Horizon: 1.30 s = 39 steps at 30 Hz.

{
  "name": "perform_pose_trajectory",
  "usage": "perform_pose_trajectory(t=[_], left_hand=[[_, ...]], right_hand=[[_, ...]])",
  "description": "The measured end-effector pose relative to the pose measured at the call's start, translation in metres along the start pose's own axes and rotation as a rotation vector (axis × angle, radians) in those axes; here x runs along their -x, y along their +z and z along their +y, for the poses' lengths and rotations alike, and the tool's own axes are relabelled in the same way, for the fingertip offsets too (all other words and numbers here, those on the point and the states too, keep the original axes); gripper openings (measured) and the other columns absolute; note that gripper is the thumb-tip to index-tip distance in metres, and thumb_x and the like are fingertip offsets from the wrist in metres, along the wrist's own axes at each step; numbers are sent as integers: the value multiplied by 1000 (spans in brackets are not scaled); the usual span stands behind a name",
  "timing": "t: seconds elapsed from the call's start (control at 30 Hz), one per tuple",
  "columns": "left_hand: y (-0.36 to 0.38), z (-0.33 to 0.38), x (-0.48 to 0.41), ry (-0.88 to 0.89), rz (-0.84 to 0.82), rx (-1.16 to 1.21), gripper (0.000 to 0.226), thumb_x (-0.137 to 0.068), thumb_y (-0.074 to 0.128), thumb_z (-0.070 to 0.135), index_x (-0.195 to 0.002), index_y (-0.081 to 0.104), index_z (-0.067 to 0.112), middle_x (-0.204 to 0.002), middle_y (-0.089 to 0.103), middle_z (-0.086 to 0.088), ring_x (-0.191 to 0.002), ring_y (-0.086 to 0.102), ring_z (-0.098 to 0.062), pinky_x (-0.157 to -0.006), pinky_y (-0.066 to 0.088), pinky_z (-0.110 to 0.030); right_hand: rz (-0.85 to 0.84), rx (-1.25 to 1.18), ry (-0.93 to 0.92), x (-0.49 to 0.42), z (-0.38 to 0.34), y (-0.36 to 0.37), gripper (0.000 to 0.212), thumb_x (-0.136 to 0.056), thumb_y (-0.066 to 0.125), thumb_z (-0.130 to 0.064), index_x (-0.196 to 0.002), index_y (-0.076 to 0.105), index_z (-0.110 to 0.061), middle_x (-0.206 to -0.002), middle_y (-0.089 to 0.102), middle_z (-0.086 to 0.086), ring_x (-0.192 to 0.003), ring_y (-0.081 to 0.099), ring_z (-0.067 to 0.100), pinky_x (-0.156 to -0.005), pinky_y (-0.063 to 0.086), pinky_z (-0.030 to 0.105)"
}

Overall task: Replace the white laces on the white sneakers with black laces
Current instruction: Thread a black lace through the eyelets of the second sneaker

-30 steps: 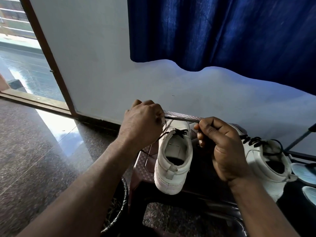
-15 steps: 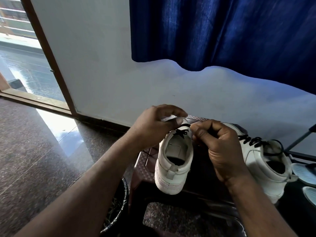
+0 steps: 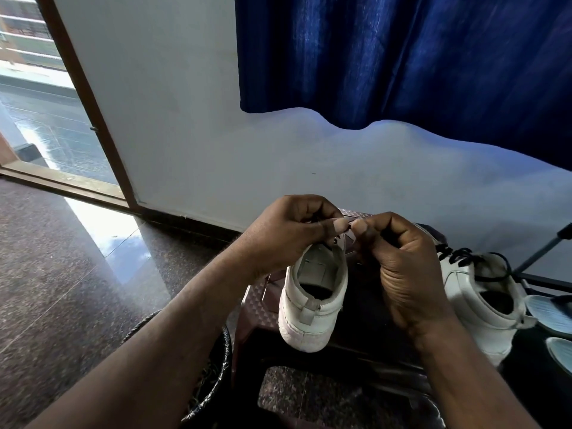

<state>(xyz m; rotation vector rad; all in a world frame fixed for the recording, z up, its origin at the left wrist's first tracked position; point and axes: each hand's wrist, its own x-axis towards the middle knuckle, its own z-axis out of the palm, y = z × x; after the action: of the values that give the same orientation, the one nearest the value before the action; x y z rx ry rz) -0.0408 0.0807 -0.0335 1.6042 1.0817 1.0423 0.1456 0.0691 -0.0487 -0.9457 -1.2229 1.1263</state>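
Note:
A white sneaker (image 3: 312, 308) stands heel toward me on a dark brown stool (image 3: 263, 308). Above its tongue my left hand (image 3: 288, 236) and my right hand (image 3: 399, 267) meet thumb to thumb, each pinching the black lace (image 3: 335, 241); only a short dark bit of it shows between the thumbs and at the top eyelets. The front of this shoe is hidden behind my hands. A second white sneaker (image 3: 483, 305) with black lacing (image 3: 458, 258) sits to the right.
A black mesh bin (image 3: 216, 363) stands on the granite floor under my left forearm. Pale blue soles (image 3: 549, 314) lie at the far right beside a thin dark rack bar (image 3: 538, 252). A blue curtain (image 3: 402, 57) hangs on the white wall; an open doorway is at left.
My hands have come together from pulling the lace ends apart sideways. They now meet thumb to thumb over the tongue, and the taut stretch of lace is gone.

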Motion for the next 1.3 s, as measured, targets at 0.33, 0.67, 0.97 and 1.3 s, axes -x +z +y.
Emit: perform_pose_trajectory(t=[0.33, 0.67, 0.97, 1.3], left_hand=[[5, 3, 5, 123, 222, -502, 8, -93, 73, 19, -90, 72, 26, -79, 72, 16, -71, 62, 6, -63, 40, -12], [12, 5, 8, 117, 185, -683, 15, -84, 75, 22, -90, 79, 35, -85, 74, 17, -74, 60, 6, -65, 42, -13], [22, -1, 7, 151, 191, -655, 17, -77, 71, 15, -86, 63, 27, -78, 71, 10, -76, 66, -8, -68, 57, -37], [29, -1, 6, 124, 298, -700, 23, -75, 70, 19, -80, 52, 33, -74, 66, 8, -68, 58, -10, -60, 48, -31]], right_hand=[[-185, 658, -61, 5, 3, -13, 20, -78, 88, -35, -90, 73, -31, -85, 74, -15, -77, 69, 0, -69, 49, 12], [-54, 71, 314, 7, 3, -18, 32, -68, 84, -19, -85, 76, 6, -87, 77, 22, -77, 76, 30, -67, 61, 35], [-47, -69, 395, 6, 9, -21, 25, -65, 81, -12, -85, 75, 2, -97, 77, 23, -88, 75, 31, -81, 61, 44], [-32, -42, 335, 10, 9, -15, 18, -68, 83, -15, -83, 80, -4, -95, 78, 22, -88, 76, 33, -79, 60, 39]])
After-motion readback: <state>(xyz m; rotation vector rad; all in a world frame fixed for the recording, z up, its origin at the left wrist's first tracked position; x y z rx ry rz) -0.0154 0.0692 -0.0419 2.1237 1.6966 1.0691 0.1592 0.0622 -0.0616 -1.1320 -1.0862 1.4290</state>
